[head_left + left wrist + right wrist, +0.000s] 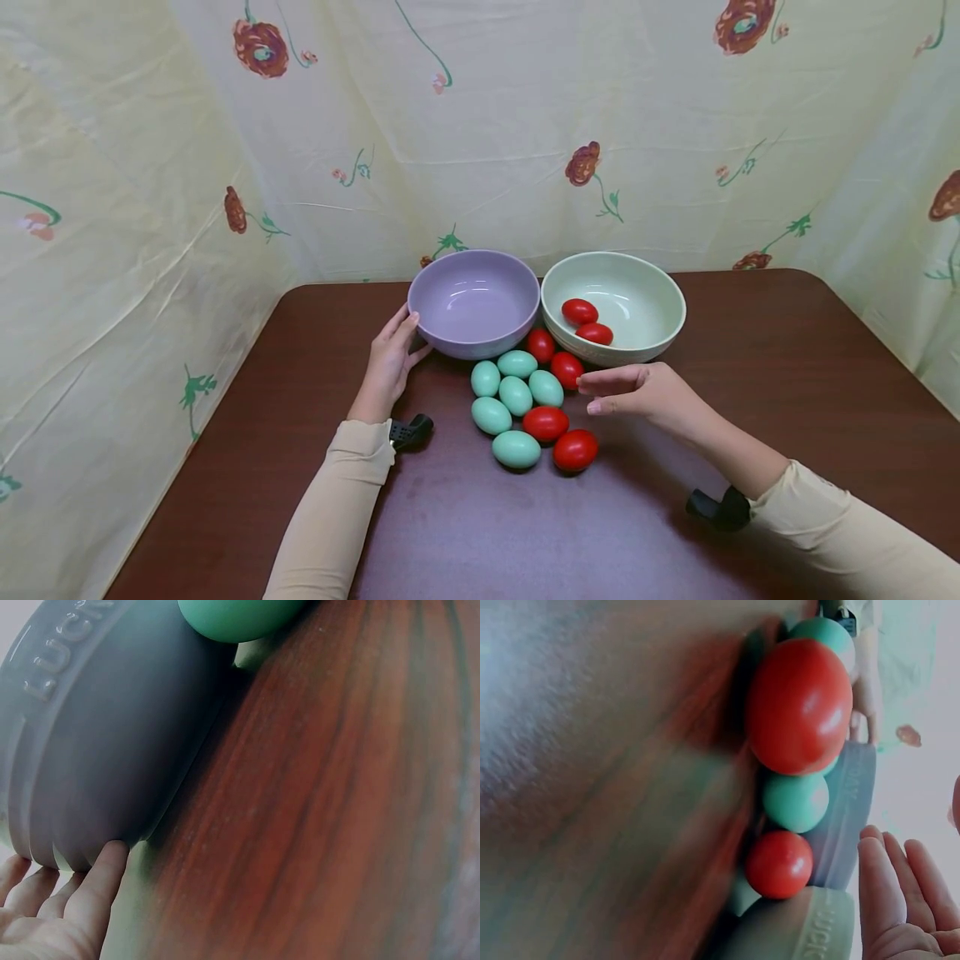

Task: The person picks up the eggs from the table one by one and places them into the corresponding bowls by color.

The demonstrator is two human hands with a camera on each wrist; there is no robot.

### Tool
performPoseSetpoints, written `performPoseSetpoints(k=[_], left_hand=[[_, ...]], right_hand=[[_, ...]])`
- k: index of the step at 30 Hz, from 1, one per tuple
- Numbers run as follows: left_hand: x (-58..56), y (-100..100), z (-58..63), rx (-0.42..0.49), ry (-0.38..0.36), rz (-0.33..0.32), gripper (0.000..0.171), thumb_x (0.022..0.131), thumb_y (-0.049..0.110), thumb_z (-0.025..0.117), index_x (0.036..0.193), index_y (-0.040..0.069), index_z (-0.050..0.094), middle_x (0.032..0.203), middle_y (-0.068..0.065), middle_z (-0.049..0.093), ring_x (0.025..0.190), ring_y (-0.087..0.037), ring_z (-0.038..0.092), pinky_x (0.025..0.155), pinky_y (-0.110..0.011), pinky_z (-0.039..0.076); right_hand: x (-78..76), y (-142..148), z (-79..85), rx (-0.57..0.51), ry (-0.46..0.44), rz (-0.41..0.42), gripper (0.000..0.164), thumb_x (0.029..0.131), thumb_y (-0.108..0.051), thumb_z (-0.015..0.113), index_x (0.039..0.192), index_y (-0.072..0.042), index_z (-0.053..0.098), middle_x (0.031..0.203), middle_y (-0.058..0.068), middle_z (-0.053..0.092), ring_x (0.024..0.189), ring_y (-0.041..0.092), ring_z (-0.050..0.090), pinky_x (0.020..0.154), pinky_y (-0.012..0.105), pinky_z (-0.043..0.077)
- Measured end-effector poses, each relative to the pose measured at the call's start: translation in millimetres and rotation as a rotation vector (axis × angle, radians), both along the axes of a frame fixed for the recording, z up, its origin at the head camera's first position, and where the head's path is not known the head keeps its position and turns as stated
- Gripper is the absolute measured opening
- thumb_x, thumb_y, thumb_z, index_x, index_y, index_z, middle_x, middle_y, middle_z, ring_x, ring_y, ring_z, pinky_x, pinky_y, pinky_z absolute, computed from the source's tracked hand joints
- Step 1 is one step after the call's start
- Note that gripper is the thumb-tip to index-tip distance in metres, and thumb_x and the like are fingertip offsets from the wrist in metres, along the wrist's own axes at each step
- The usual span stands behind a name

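My left hand (388,360) rests against the left side of the purple bowl (474,342), fingers and thumb spread along its outer wall; the left wrist view shows the fingertips touching the bowl low down. Nothing lies inside that bowl. My right hand (637,390) hovers in front of the pale green bowl (660,308), fingers fairly straight, holding nothing. Nearest to its fingertips is a red egg (567,370). Two red eggs, one of them this egg (580,312), lie in the pale green bowl. On the table several mint-green eggs (516,396) cluster with several red eggs (575,451).
Both bowls stand side by side at the back of the dark wooden table (750,358). Behind them hangs a flowered cloth (480,150), which also covers the left and right sides. A black wrist camera (411,432) sits on the left wrist.
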State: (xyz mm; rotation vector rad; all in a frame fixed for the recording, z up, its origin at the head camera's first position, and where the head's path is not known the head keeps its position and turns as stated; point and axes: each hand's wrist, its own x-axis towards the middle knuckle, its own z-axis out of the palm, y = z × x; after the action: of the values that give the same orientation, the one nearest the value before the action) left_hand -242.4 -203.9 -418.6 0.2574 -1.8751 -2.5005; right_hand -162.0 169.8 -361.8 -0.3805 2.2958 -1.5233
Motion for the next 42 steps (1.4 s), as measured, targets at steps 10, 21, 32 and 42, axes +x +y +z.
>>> performPoseSetpoints(k=[10,21,32,42], left_hand=[[-0.4,0,-1.1,0.0,0.0,0.001,0.059,0.101,0.033,0.059,0.155,0.021,0.037,0.16,0.001,0.038,0.147,-0.013,0.037,0.113,-0.05,0.042],[-2.0,0,-1.7,0.011,0.009,-0.011,0.059,0.102,0.031,0.057,0.155,0.02,0.036,0.161,0.0,0.037,0.147,-0.014,0.037,0.113,-0.052,0.041],[-2.1,0,-2.0,0.007,0.002,-0.014,0.06,0.101,0.031,0.058,0.156,0.02,0.035,0.16,0.001,0.037,0.147,-0.014,0.038,0.113,-0.051,0.041],[-2.2,0,-2.2,0.021,0.006,-0.005,0.058,0.102,0.03,0.058,0.155,0.02,0.036,0.16,0.0,0.037,0.147,-0.014,0.037,0.113,-0.052,0.041]], right_hand=[[5.2,2,-12.2,-0.062,-0.062,0.047,0.051,0.085,-0.016,0.078,0.13,0.003,0.063,0.128,0.025,0.065,0.113,0.02,0.069,0.085,0.024,0.058],[9.0,2,-25.7,-0.03,-0.077,0.102,0.05,0.084,-0.016,0.079,0.126,0.006,0.065,0.121,0.023,0.069,0.108,0.017,0.07,0.082,0.023,0.058],[12.3,-1,-30.5,0.037,-0.101,0.097,0.047,0.083,-0.021,0.081,0.124,-0.001,0.069,0.114,0.012,0.075,0.104,0.014,0.068,0.081,0.022,0.056],[13.1,-6,-33.9,0.019,-0.106,0.117,0.047,0.083,-0.018,0.081,0.123,0.002,0.068,0.113,0.015,0.074,0.113,0.027,0.069,0.083,0.018,0.056]])
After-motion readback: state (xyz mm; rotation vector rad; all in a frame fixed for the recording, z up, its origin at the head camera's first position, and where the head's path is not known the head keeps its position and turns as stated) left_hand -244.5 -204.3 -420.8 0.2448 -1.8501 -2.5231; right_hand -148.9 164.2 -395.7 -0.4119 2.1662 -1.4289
